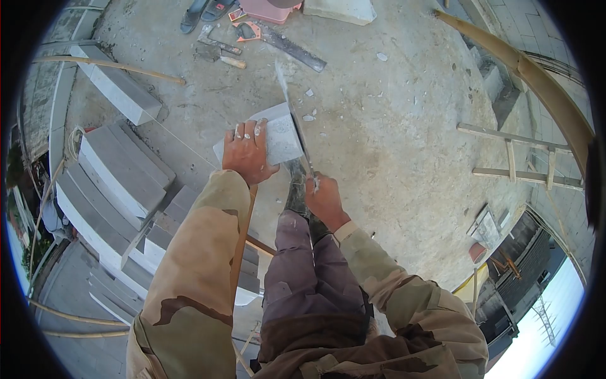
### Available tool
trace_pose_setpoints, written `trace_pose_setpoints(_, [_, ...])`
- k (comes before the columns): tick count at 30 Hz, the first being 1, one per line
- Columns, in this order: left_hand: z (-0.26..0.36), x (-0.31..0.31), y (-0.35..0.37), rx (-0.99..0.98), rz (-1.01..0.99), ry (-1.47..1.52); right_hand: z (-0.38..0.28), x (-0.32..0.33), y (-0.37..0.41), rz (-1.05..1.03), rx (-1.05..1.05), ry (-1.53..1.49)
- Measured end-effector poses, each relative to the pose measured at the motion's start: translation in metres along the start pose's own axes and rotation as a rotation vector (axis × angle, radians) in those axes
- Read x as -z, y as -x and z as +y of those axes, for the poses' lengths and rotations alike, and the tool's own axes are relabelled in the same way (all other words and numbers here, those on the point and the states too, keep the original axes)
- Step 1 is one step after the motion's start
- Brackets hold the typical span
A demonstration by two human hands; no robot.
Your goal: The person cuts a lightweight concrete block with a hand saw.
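A pale grey-white lightweight building block (284,140) stands before me near my boots, its upper face toward me. My left hand (245,151) is clamped over the block's left side, fingers along the top and thumb near the lower edge, with white dust on the fingers. In my right hand (326,201) is the grip end of a long, narrow-bladed saw (299,131). Its blade runs away from me, tight along the block's right edge. The saw's handle is mostly hidden inside my closed fingers.
An orange-handled handsaw (287,47) and a trowel (232,62) lie on the concrete floor (404,139) ahead, near sandals (194,16). Stacked blocks (120,167) stand at left. A wooden ladder (511,161) is at right, and small white chips (308,117) lie beyond the block.
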State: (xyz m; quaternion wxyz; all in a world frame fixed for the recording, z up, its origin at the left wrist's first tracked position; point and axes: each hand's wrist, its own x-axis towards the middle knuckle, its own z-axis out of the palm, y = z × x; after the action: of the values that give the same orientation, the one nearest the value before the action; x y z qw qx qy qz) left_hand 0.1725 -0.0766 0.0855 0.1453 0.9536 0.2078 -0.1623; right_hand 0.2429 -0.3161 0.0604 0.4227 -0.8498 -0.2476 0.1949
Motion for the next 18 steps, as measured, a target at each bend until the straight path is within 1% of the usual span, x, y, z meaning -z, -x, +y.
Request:
trace_pose_setpoints(2, [-0.001,0.002,-0.005,0.001,0.015,-0.015,0.019,-0.008,-0.001,-0.334,-0.219,0.131])
trace_pose_setpoints(5, [0.001,0.001,0.000,0.001,0.014,0.020,-0.003,0.015,-0.011,-0.355,-0.187,0.081])
trace_pose_setpoints(6, [0.000,0.003,-0.003,-0.014,0.025,0.018,-0.022,0.024,-0.018,-0.358,-0.179,0.085])
trace_pose_setpoints(8, [0.000,0.000,0.001,-0.010,0.024,0.020,-0.064,0.041,-0.024,-0.092,-0.090,-0.127])
trace_pose_setpoints(9, [0.000,-0.002,0.000,-0.021,0.054,0.018,-0.071,0.043,-0.029,-0.102,-0.088,-0.128])
trace_pose_setpoints(11, [-0.001,-0.002,0.003,-0.035,0.078,0.017,-0.080,0.045,-0.034,0.027,-0.022,-0.133])
trace_pose_setpoints(12, [-0.002,-0.001,0.003,-0.041,0.077,0.023,-0.066,0.037,-0.031,0.028,-0.016,-0.131])
trace_pose_setpoints(14, [0.000,0.000,0.001,-0.043,0.092,0.033,-0.025,0.017,-0.026,-0.340,-0.122,0.087])
trace_pose_setpoints(15, [-0.001,-0.001,0.003,-0.042,0.066,0.039,-0.028,0.020,-0.032,-0.340,-0.114,0.089])
trace_pose_setpoints(18, [-0.003,-0.002,0.003,-0.041,0.044,0.047,-0.052,0.043,-0.041,-0.402,-0.192,0.116])
